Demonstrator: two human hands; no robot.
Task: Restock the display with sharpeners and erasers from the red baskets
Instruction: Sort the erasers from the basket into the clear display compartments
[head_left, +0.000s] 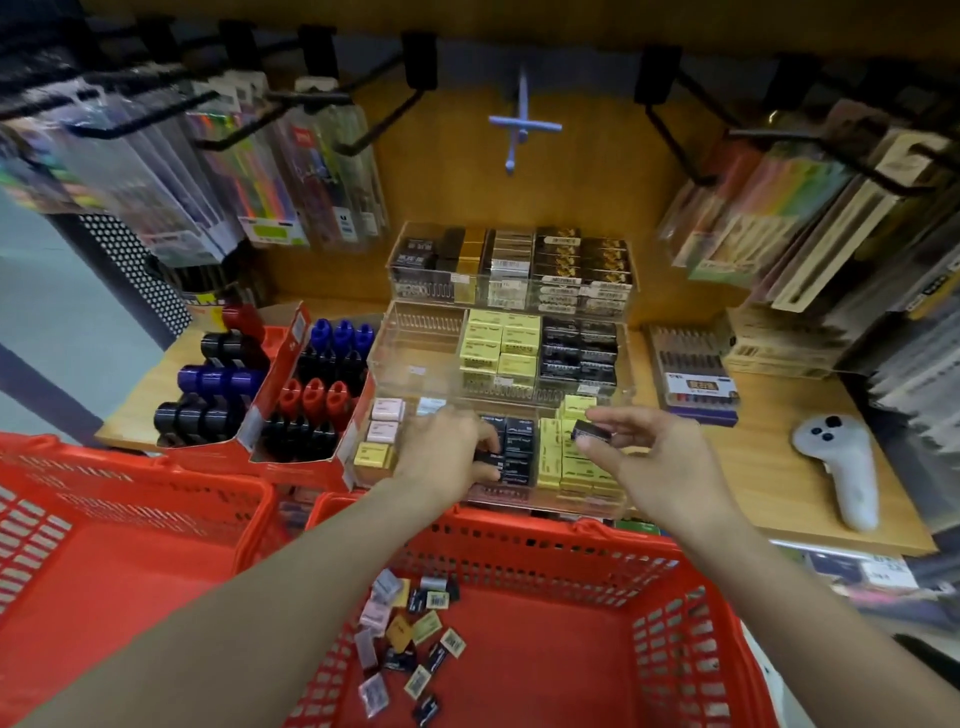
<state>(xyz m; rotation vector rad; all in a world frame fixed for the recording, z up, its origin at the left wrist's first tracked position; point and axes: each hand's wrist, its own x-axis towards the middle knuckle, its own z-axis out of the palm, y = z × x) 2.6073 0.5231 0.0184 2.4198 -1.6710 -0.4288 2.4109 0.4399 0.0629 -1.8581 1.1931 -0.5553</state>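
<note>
Right hand (649, 457) pinches a black eraser (589, 430) just right of the black row (514, 449), where the left hand (447, 457) grips packs.

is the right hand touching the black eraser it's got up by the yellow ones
Touching. The head view shows the right hand pinching the black eraser between thumb and fingers, raised above the yellow erasers.
</note>
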